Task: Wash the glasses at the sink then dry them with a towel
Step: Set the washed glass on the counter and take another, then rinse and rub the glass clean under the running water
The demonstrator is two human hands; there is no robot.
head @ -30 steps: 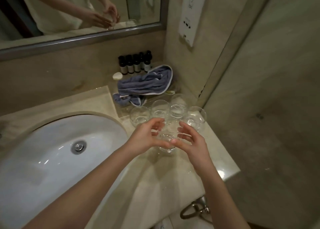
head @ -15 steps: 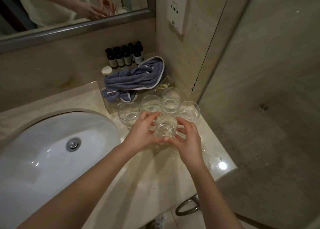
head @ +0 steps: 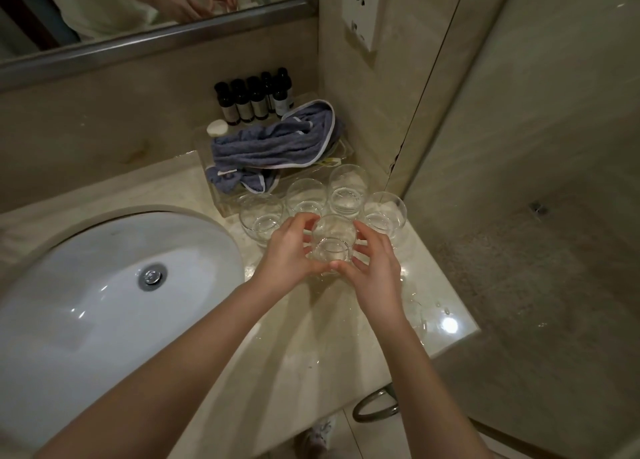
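A clear round glass point(head: 331, 242) stands on the wet marble counter point(head: 311, 347), held from both sides. My left hand point(head: 289, 250) curls round its left side and my right hand point(head: 372, 268) curls round its right side. Behind it stand several more clear glasses: one at the left point(head: 260, 217), one in the middle point(head: 306, 197), one at the back point(head: 347, 190) and one at the right point(head: 385, 216). A blue-grey towel point(head: 277, 143) lies crumpled on a clear tray behind them. The white sink basin point(head: 104, 285) is to the left.
Several dark small bottles point(head: 254, 96) and a white round soap point(head: 217, 128) stand against the back wall under the mirror point(head: 138, 15). A glass shower partition point(head: 519, 181) closes the right side. The counter's front right corner point(head: 460, 330) is wet. A metal ring point(head: 375, 408) hangs under the counter.
Both hands have carried the glass forward to the group of glasses and closed in around it on the counter. The view has shifted slightly.
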